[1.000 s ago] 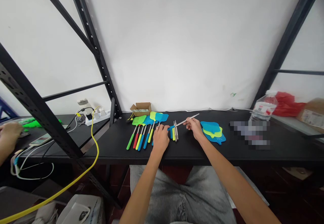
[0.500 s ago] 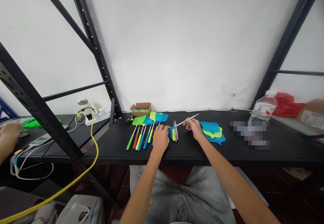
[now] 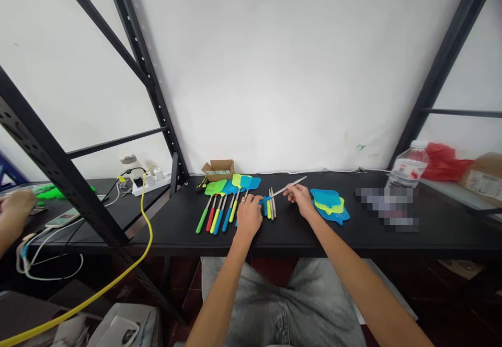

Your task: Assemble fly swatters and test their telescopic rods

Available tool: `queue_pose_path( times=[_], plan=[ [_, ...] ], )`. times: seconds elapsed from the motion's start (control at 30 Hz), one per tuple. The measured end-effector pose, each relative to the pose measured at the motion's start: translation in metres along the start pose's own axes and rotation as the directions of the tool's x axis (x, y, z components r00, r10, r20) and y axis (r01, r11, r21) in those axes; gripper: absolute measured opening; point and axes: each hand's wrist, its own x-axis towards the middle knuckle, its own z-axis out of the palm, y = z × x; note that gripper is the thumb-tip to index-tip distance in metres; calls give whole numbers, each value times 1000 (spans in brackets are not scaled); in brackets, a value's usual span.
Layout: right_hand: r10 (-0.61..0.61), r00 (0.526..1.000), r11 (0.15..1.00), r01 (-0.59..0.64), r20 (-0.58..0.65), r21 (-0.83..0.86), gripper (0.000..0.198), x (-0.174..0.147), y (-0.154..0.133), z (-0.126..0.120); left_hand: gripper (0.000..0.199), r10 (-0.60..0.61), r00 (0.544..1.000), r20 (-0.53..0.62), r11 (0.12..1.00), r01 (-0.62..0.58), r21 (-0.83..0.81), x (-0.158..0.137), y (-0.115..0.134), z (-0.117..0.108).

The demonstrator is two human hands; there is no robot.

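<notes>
My left hand [image 3: 249, 213] is closed around a blue handle [image 3: 265, 200]. From it a thin metal rod [image 3: 279, 192] slants up to the right, and my right hand [image 3: 298, 199] pinches this rod near its far end. Beneath the rod lie loose metal rods [image 3: 273, 209] and a yellow handle [image 3: 269, 210]. Left of my left hand, several fly swatters [image 3: 215, 208] with green, red, yellow and blue handles lie side by side. Blue and yellow swatter heads [image 3: 330, 204] without rods are stacked right of my right hand.
A small cardboard box [image 3: 218, 167] stands at the back. To the right are a plastic bottle [image 3: 410, 165] and a red bag [image 3: 447, 161]. A yellow cable [image 3: 147, 232] hangs at the left, near a power strip [image 3: 155, 182]. Another person's hand [image 3: 18, 205] shows far left.
My right hand and the rod's far end have shifted very slightly left. My left hand keeps its hold on the blue handle.
</notes>
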Motion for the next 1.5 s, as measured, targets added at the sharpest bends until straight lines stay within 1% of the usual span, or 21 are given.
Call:
queue_pose_path(
  times=[0.37,0.8,1.13,1.37,1.5],
  plan=[
    [-20,999,1000,20,30,-8,30,1,3,-1,28,1,1000,5,1000,-1,-17,-1,-1,0],
    [-20,998,998,24,54,-66,30,0,2,0,29,-8,1000,21,999,9,-34,-1,-1,1],
    [-38,993,993,50,110,-109,31,-4,-2,1,27,3,1000,7,1000,-2,-31,-1,-2,1],
    [-32,989,990,51,141,-133,35,-6,-4,2,29,-8,999,34,999,10,-39,0,-2,0],
    [-36,985,987,61,170,-148,35,-6,-5,3,28,-3,1000,25,999,4,-41,-1,-2,0]
  ],
)
